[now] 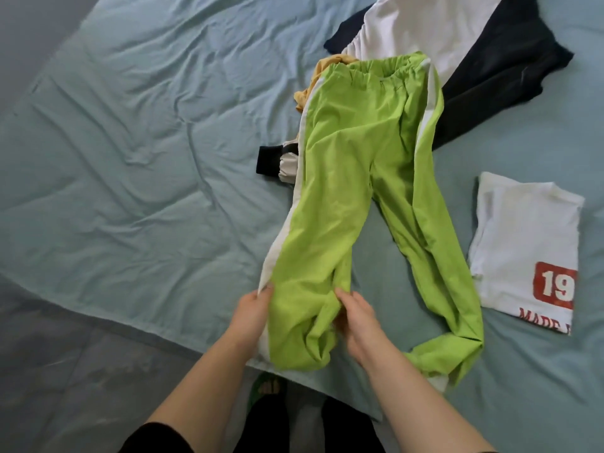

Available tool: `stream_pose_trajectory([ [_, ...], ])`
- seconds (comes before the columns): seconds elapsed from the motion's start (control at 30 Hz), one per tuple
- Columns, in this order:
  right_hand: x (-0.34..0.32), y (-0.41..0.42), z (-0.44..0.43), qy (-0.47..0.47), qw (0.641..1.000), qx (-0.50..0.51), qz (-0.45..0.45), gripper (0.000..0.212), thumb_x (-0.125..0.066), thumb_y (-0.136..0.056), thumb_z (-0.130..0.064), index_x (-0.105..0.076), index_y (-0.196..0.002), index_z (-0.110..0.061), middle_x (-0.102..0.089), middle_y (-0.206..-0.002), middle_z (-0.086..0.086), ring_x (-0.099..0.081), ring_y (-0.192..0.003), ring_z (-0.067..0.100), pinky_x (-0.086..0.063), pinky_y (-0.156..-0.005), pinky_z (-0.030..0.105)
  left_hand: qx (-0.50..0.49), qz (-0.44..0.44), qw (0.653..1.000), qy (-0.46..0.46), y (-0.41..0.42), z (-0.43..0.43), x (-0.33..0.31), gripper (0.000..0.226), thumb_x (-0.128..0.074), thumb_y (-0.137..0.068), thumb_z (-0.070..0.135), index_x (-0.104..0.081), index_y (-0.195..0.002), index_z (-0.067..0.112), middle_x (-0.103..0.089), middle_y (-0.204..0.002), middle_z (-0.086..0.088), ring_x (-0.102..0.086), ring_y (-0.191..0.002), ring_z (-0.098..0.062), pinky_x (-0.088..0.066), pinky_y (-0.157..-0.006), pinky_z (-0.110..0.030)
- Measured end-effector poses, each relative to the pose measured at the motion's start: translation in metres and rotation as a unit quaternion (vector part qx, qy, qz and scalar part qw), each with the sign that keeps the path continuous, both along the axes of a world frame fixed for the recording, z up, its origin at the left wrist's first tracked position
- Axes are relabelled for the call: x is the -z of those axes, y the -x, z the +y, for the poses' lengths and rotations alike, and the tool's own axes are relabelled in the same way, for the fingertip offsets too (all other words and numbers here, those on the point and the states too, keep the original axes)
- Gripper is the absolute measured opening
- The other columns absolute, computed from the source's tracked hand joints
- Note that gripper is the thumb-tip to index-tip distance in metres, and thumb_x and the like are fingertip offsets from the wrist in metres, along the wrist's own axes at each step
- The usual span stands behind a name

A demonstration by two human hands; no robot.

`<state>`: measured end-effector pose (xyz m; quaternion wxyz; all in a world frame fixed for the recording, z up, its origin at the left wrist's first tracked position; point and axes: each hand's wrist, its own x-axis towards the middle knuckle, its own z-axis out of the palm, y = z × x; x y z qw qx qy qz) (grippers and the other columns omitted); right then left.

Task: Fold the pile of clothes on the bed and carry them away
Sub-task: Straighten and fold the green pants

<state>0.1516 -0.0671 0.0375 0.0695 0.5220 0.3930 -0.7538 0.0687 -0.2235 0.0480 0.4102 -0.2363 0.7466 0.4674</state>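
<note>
Presently the green trousers (pixel 353 165) are spread lengthwise on the bed (pixel 130 158), with the waistband laid over the pile of clothes (pixel 425 34). One trouser leg is gripped at either edge by the left hand (pixel 253 308) and the right hand (pixel 356 325), fingers curled into the cloth. A folded white T-shirt (pixel 523 243) is laid near the trousers, on their right.

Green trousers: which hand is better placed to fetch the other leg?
Likely right. On the green trousers, the right hand is next to the free leg; the left hand pinches the far striped edge.
</note>
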Motion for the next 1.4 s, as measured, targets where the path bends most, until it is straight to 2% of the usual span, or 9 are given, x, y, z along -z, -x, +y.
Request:
stream_pose_trajectory([
  [0.13, -0.022, -0.024, -0.016, -0.132, 0.975, -0.162, -0.072, 0.026, -0.063, -0.090, -0.026, -0.064, -0.108, -0.006, -0.071, -0.103, 0.014, -0.066, -0.095, 0.028, -0.053, -0.091, 0.044, -0.054, -0.027, 0.995, -0.084, -0.001, -0.019, -0.013, 0.037, -0.050, -0.098, 0.040, -0.063, -0.116, 0.011, -0.071, -0.105, -0.010, -0.067, -0.099, -0.030, -0.052, -0.092, -0.046],
  [0.27, -0.050, -0.043, -0.043, -0.076, 0.945, -0.308, -0.077, 0.033, -0.069, -0.083, -0.040, -0.069, -0.104, -0.015, -0.072, -0.099, -0.002, -0.066, -0.085, 0.007, -0.050, -0.064, 0.013, -0.070, -0.128, 0.975, -0.166, -0.013, -0.035, -0.035, 0.030, -0.058, -0.094, 0.031, -0.065, -0.106, 0.004, -0.074, -0.101, -0.016, -0.072, -0.090, -0.028, -0.059, -0.073, -0.040],
  [0.33, -0.056, -0.055, -0.052, -0.124, 0.922, -0.351, -0.103, 0.015, -0.069, -0.085, -0.028, -0.068, -0.093, -0.015, -0.070, -0.089, -0.002, -0.063, -0.079, 0.008, -0.045, -0.058, 0.011, 0.026, -0.141, 0.980, -0.134, -0.025, -0.049, -0.043, 0.031, -0.063, -0.092, 0.025, -0.063, -0.113, 0.002, -0.073, -0.105, -0.014, -0.070, -0.097, -0.028, -0.057, -0.084, -0.043],
  [0.43, -0.057, -0.068, -0.056, -0.150, 0.950, -0.242, -0.129, 0.018, -0.056, -0.089, -0.014, -0.059, -0.072, -0.013, -0.059, -0.068, 0.000, -0.054, -0.062, 0.011, -0.039, -0.048, 0.017, 0.059, -0.111, 0.983, -0.130, -0.040, -0.066, -0.043, 0.028, -0.058, -0.095, 0.018, -0.059, -0.120, 0.005, -0.069, -0.114, -0.013, -0.065, -0.106, -0.030, -0.052, -0.095, -0.046],
  [0.73, 0.018, -0.119, -0.087, -0.093, 0.974, -0.102, -0.179, 0.017, -0.048, -0.094, -0.013, -0.054, -0.079, -0.007, -0.052, -0.075, 0.015, -0.052, -0.070, 0.025, -0.046, -0.063, 0.039, 0.033, 0.064, 0.997, 0.011, -0.061, -0.098, 0.015, 0.017, -0.056, -0.097, 0.020, -0.067, -0.091, 0.008, -0.068, -0.077, -0.002, -0.062, -0.068, -0.014, -0.047, -0.054, -0.024],
  [0.87, 0.042, -0.133, -0.098, -0.080, 0.978, -0.156, -0.110, 0.015, -0.066, -0.089, -0.024, -0.065, -0.096, -0.011, -0.069, -0.095, 0.005, -0.064, -0.089, 0.019, -0.054, -0.078, 0.034, -0.004, 0.041, 0.999, -0.018, -0.058, -0.107, 0.034, 0.015, -0.064, -0.092, 0.022, -0.069, -0.087, 0.008, -0.073, -0.085, -0.011, -0.067, -0.079, -0.026, -0.055, -0.074, -0.041],
  [0.93, 0.048, -0.139, -0.105, -0.076, 0.975, -0.188, -0.097, 0.013, -0.069, -0.087, -0.023, -0.065, -0.097, -0.016, -0.070, -0.092, -0.002, -0.064, -0.080, 0.010, -0.052, -0.060, 0.017, 0.018, 0.001, 0.999, -0.040, -0.059, -0.115, 0.042, 0.016, -0.069, -0.088, 0.019, -0.071, -0.095, 0.004, -0.075, -0.090, -0.012, -0.070, -0.081, -0.026, -0.057, -0.079, -0.045],
  [1.0, 0.051, -0.144, -0.113, -0.065, 0.974, -0.181, -0.123, 0.007, -0.065, -0.090, -0.016, -0.060, -0.085, -0.013, -0.065, -0.083, 0.004, -0.061, -0.069, 0.013, -0.054, -0.055, 0.023, 0.086, -0.001, 0.996, -0.008, -0.063, -0.126, 0.049, 0.014, -0.070, -0.086, 0.011, -0.070, -0.096, 0.002, -0.074, -0.094, -0.015, -0.070, -0.088, -0.029, -0.056, -0.084, -0.048],
  [1.4, -0.013, -0.155, -0.065, -0.085, 0.965, -0.158, -0.190, 0.019, -0.058, -0.094, -0.013, -0.057, -0.111, -0.005, -0.063, -0.088, 0.010, -0.057, -0.066, 0.015, -0.042, -0.057, 0.024, 0.221, 0.103, 0.966, 0.088, -0.073, -0.089, 0.003, 0.045, -0.067, -0.080, 0.012, -0.056, -0.123, 0.007, -0.062, -0.121, -0.019, -0.060, -0.106, -0.031, -0.043, -0.080, -0.030],
])
